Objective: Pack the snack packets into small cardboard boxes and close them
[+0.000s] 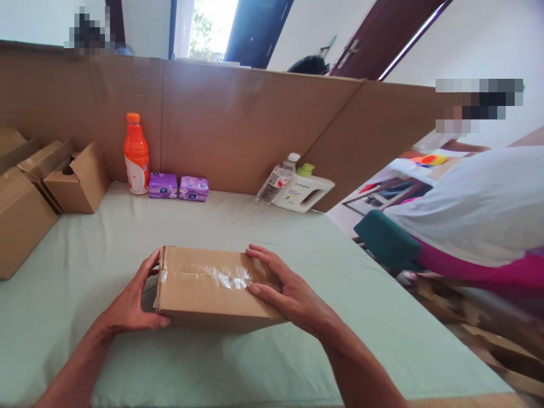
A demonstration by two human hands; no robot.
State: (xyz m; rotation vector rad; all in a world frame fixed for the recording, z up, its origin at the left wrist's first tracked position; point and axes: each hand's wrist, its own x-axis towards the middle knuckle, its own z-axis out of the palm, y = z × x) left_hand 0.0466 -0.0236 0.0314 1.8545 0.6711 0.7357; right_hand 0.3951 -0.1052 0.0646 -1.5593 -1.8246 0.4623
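Observation:
A closed cardboard box with shiny clear tape along its top is in front of me, over the pale green cloth. My left hand grips its left end, thumb at the near lower corner and fingers round the far side. Across the right end of the top lies my right hand, its thumb on the tape and its fingers reaching the far edge. The box's underside is hidden, so I cannot tell whether it rests fully on the cloth.
Open cardboard boxes stand at the left. Along the cardboard wall are an orange bottle, two purple packs, a clear water bottle and a white jug. Another person is beyond the table's right edge.

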